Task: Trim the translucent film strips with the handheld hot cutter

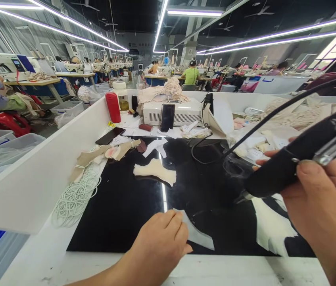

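Observation:
My left hand (163,238) is closed over the upper end of a grey curved piece (199,232) that lies at the front of the black glossy board (120,214). Its fingertips are partly hidden. On the right, my right hand (319,194) is wrapped round a black corded hand tool (287,167) with a metal lever on its side. The tool is raised and tilted, its pointed metal tip angled down to the left above the board. Below it lies a cream fabric piece (271,226) with an uneven edge. Another cream shaped piece (155,171) rests near the board's middle.
Coiled pale cord (77,196), beige scraps (89,161) and a dark phone (110,136) line the left side. Behind stand a red bottle (113,107), a white machine (185,113) and an upright phone (167,117). The tool's cable (263,115) arcs across the right.

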Demonstrator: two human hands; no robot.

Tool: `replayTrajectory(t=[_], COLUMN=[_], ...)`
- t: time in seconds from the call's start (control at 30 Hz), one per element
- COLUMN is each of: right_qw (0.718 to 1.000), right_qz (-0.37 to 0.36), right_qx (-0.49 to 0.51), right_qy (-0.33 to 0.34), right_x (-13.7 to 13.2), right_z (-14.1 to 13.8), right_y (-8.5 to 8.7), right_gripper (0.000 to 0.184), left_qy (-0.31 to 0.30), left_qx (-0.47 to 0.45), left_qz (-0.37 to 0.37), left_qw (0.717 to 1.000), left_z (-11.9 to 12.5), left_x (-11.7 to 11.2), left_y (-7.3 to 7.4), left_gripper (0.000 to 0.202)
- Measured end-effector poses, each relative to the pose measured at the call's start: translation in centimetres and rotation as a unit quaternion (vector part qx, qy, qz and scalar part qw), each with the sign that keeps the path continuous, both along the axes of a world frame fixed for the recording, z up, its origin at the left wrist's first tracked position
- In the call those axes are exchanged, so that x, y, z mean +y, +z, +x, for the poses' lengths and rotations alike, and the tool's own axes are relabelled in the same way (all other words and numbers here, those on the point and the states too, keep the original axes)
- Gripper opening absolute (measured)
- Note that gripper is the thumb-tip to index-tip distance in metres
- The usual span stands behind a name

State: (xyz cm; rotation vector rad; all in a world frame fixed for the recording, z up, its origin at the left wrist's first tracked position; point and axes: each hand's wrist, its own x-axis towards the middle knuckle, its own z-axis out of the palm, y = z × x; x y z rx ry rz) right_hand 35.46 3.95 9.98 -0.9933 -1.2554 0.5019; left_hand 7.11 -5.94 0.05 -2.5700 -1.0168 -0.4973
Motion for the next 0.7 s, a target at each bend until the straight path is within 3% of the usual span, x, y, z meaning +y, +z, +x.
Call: replayTrajectory(t=[0.07,0.13,0.27,0.37,0.5,0.7], right_qw=[0.995,0.992,0.982,0.973,0.971,0.973], right_qz=[-0.036,-0.025,0.012,0.035,0.05,0.053], right_qx=[0.095,0.121,0.149,0.16,0.166,0.16], right_qy=[0.002,0.019,0.117,0.161,0.166,0.157], right_x=[-0.5,-1.1,-2.4,-2.9,-2.7,-2.5], right_z=[-2.4,-4.7,-8.8,-11.2,-12.8,-12.8], right_y=[0.5,0.6,-0.4,-1.1,-1.7,-2.5], right_gripper=[0.051,0.06,0.045,0.044,0.044,0.041], left_qy=[0.005,0.012,0.014,0.016,0.013,0.015], left_qx=[-0.015,-0.036,-0.067,-0.078,-0.072,-0.072], left_qz=[0.008,0.019,0.037,0.04,0.035,0.034], left_qw=[1.0,0.999,0.997,0.996,0.997,0.997], left_z=[0.1,0.2,0.4,0.4,0.3,0.3], left_x=[0.1,0.2,0.4,0.4,0.3,0.3], left_y=[0.0,0.1,0.3,0.4,0.3,0.5], left_gripper=[0.04,0.042,0.044,0.044,0.042,0.044])
